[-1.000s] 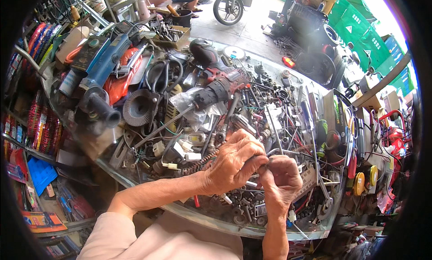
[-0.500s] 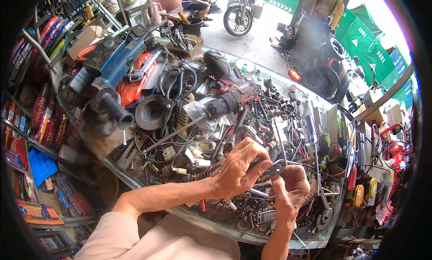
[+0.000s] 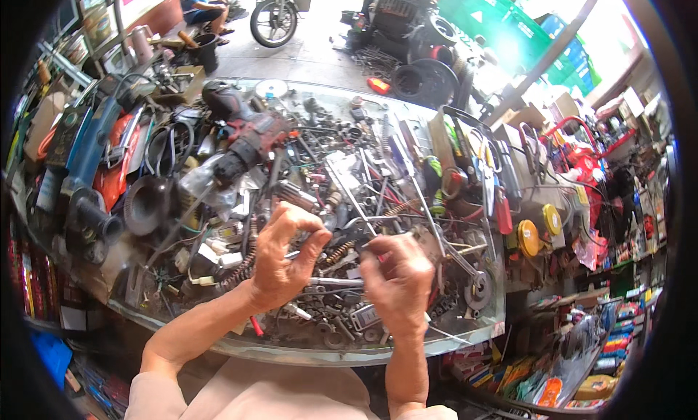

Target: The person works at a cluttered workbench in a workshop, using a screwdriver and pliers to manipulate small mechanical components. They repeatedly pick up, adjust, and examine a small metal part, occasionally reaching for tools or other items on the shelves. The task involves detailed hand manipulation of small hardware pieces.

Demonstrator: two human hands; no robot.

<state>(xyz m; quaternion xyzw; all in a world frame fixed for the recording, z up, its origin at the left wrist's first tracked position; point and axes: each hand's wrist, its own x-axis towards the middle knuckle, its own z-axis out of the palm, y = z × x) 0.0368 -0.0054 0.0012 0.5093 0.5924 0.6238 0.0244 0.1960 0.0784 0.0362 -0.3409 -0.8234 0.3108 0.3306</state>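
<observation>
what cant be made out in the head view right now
All in the head view:
- Right hand: motion blur hides whether its fingertips hold anything.
- Left hand: the hand itself hides its palm, so anything inside is uncertain.
- Seated person in the background: head cut off by the top edge.
- Motorcycle: upper part cut off by the same edge.
- Many bench parts: too small and jumbled to identify.

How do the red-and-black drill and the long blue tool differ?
Colour: the drill is red and black; the blue tool has a blue barrel.
Shape: the drill's handle juts at an angle from its body; the blue tool's barrel runs straight.
Place: the drill lies nearer mid-table; the blue tool lies toward the left end.
Shared: both lie among clutter, unheld.
</observation>
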